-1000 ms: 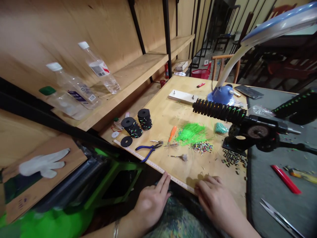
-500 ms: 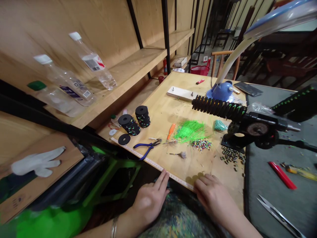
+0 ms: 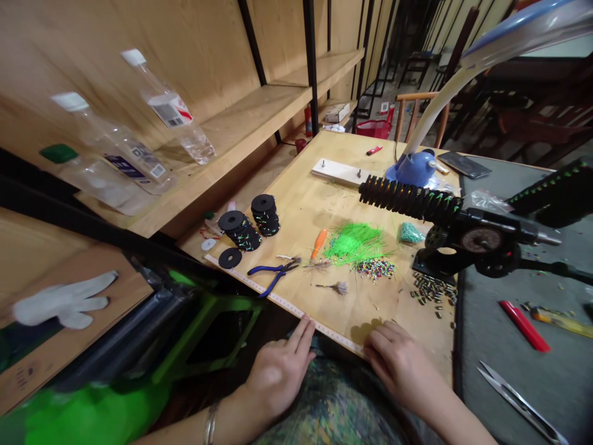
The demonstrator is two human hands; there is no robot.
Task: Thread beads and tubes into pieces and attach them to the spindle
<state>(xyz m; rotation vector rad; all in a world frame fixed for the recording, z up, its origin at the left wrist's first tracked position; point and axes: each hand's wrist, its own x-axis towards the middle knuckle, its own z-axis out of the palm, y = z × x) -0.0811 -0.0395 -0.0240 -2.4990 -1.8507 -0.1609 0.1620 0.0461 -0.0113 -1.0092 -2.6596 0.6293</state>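
Observation:
At the table's front edge, my left hand [image 3: 280, 371] rests with its fingers stretched out, the tips touching a measuring tape [image 3: 290, 308] stuck along the edge. My right hand [image 3: 396, 352] lies at the tape's other end with its fingers curled; whatever is in them, if anything, is hidden. Beyond my hands lie a small feathery tied bundle [image 3: 340, 287], blue-handled pliers [image 3: 274, 272], an orange teardrop-shaped piece [image 3: 319, 243], a heap of green strands [image 3: 354, 242] and a pile of multicoloured beads [image 3: 376, 268].
Black foam spools [image 3: 241, 232] stand at the left. A black winding device [image 3: 477, 238], dark metal beads [image 3: 433, 289], a blue lamp [image 3: 412, 168], a red tube [image 3: 524, 326] and scissors-like snips [image 3: 516, 398] are at the right. Bottles [image 3: 125, 145] stand on the left shelf.
The camera view has shifted slightly, so the bottles and spools sit a little further left in the picture. Both hands keep nearly the same pose at the table edge.

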